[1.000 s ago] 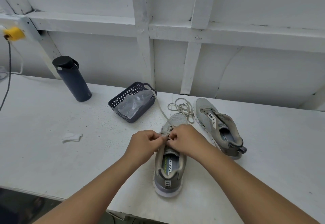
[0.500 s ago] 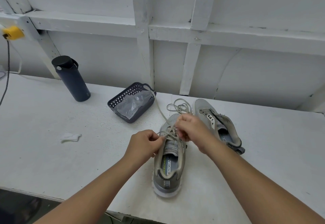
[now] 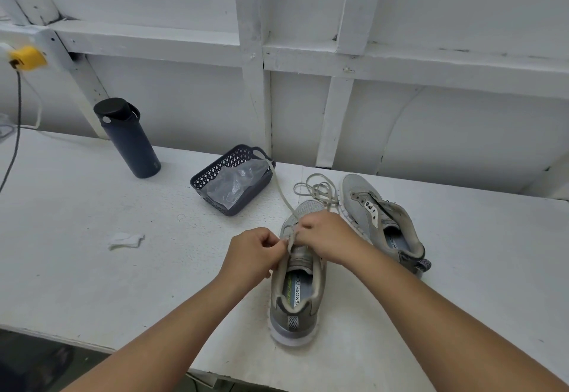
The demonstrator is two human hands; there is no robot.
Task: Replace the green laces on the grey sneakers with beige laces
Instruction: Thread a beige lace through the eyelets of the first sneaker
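A grey sneaker (image 3: 296,299) stands upright on the white table, heel toward me. My left hand (image 3: 251,253) grips the left edge of its lacing area and pinches the beige lace (image 3: 317,190) at an eyelet. My right hand (image 3: 328,236) lies over the shoe's vamp, fingers curled on the same lace. The lace's loose lengths trail behind the toe in loops, one strand running to the basket. A second grey sneaker (image 3: 381,222) lies to the right with no lace visible in it. No green lace is in view.
A dark perforated basket (image 3: 215,176) holding a clear plastic bag sits behind and left of the shoes. A dark bottle (image 3: 129,139) stands at the back left. A crumpled white scrap (image 3: 124,240) lies on the table (image 3: 77,253) at left. A cable hangs from a yellow plug (image 3: 27,58).
My right hand drew back and up with the lace, then came back down onto the shoe's lacing area beside my left hand. The left hand stayed at the shoe's left edge.
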